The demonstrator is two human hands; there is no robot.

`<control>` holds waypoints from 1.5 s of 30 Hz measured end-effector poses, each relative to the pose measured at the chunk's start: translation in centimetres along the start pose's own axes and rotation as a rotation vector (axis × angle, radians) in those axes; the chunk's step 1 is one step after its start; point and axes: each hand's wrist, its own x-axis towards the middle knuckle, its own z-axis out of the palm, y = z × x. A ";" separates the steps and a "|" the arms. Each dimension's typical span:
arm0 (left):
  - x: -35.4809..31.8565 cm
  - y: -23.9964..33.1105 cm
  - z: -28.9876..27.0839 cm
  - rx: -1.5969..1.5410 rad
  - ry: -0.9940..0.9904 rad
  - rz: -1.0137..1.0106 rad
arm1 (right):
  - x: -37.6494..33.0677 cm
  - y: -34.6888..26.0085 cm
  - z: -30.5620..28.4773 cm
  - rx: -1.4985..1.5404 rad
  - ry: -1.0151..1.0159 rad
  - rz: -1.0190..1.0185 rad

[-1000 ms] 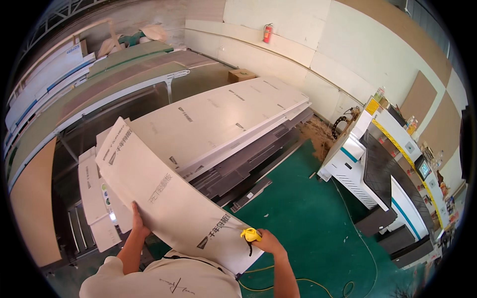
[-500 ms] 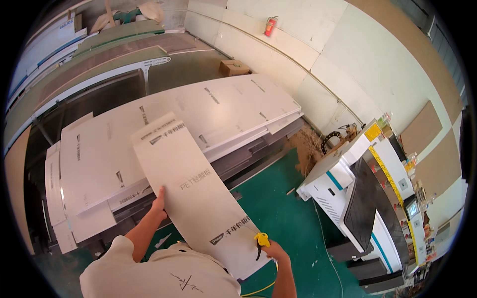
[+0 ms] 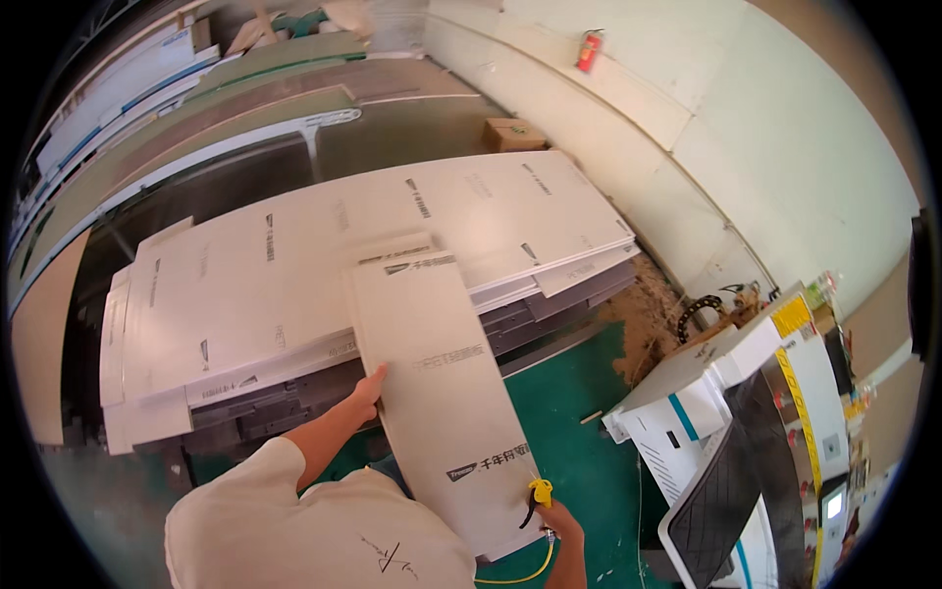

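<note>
A long white panel [image 3: 437, 402] with dark print slants from beside my body to the big stack of white boards [image 3: 294, 265], its far end over the stack's near edge. Another board edge [image 3: 397, 243] shows just beyond that end. My left hand [image 3: 369, 391] grips the panel's left long edge, thumb on top and fingers hidden beneath. At the panel's near right corner, my right hand [image 3: 561, 522] is closed around a yellow-and-black air blow gun [image 3: 538, 493]. Its thin nozzle points over the panel, and a yellow hose [image 3: 535, 571] hangs from it.
A white machine with a black ribbed top [image 3: 721, 481] stands at the right. Beyond the stack are a cardboard box [image 3: 513, 134] and a wall with a fire extinguisher [image 3: 590, 49]. Long sheets [image 3: 147, 88] lie at the far left. The floor [image 3: 579, 442] is green.
The whole view has shifted, so the stack and machine sit farther right. The panel has swung to a steeper angle in view. Both hands keep their holds.
</note>
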 end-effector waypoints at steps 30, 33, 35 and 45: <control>1.8 7.5 12.5 0.925 0.744 0.754 | 21.9 -38.6 6.7 0.305 0.027 -0.382; 0.2 7.7 13.6 0.946 0.685 0.666 | 21.8 -38.1 5.8 0.333 0.069 -0.313; -1.5 5.9 14.7 0.945 0.603 0.612 | 22.0 -36.7 3.6 0.420 0.055 -0.308; -2.6 -3.3 11.7 0.411 -0.513 -0.328 | 12.6 -12.8 -13.4 0.627 0.205 -0.027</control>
